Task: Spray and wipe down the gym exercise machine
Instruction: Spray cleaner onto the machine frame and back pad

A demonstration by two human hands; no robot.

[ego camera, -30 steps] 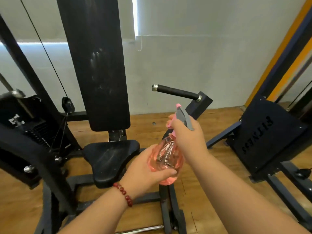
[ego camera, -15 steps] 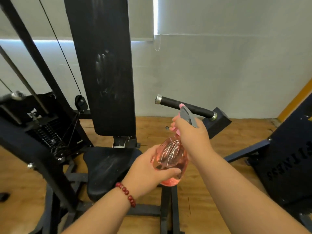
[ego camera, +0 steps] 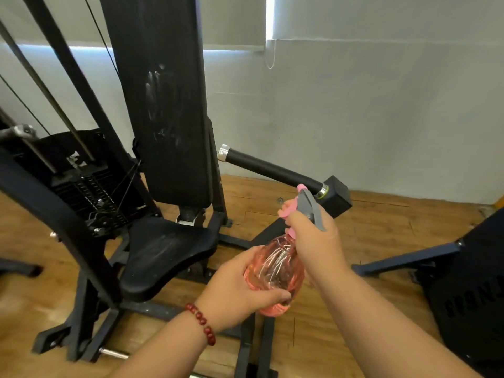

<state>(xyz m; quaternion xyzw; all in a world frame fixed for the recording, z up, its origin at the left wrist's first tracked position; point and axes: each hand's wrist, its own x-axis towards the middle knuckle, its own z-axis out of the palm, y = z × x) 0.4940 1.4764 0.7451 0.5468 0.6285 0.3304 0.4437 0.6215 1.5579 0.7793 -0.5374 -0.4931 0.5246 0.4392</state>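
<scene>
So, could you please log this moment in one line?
left hand: holds spray bottle body | right hand: grips trigger head | nozzle: toward machine handle

A plain pale grey wall runs across the back. Above it hang grey blinds, with a bright strip of daylight in the gap between them and a glow along their lower edge. A thin cord loops down from the blinds. The floor is brown wooden planks. At the right stands a black metal frame with lettering.
</scene>
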